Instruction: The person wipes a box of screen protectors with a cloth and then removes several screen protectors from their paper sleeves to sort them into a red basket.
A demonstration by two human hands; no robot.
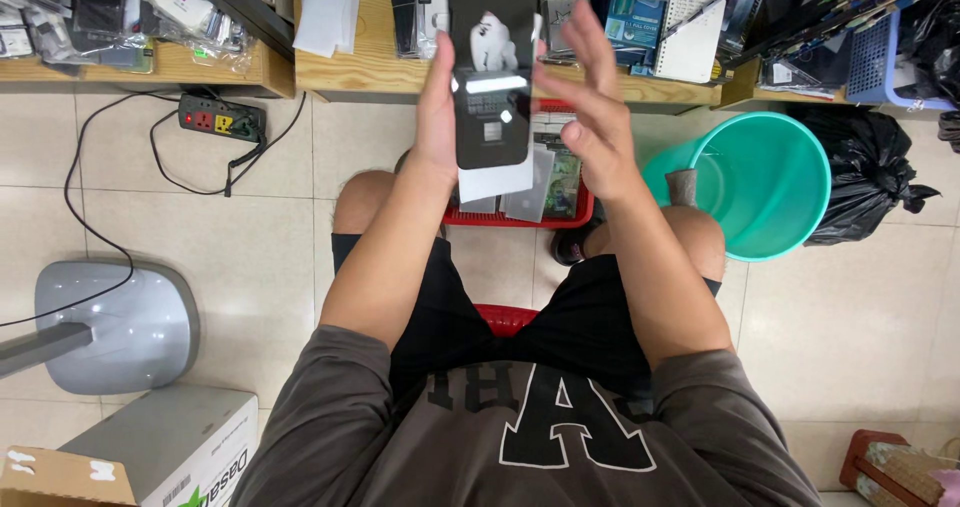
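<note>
At the left of the frame a grey rounded stand base [118, 325] is sitting on the tiled floor, with a black power strip [221, 120] lying above it below the wooden worktop [370, 67]. Just left of upper centre, the left hand [437, 117] is grasping a glossy black slab-shaped smartphone [491, 72] by its edge, screen facing up, seemingly for inspection. A white sheet [497, 181] is showing beneath it. To its right, the right hand [590, 102] is hovering released, fingers spread, near the phone's edge. Farther right a teal plastic bucket [770, 182] is standing beside a black rubbish bag [868, 172].

Phone accessory shop: packaged stock crowding wooden shelves [370, 67].
</note>
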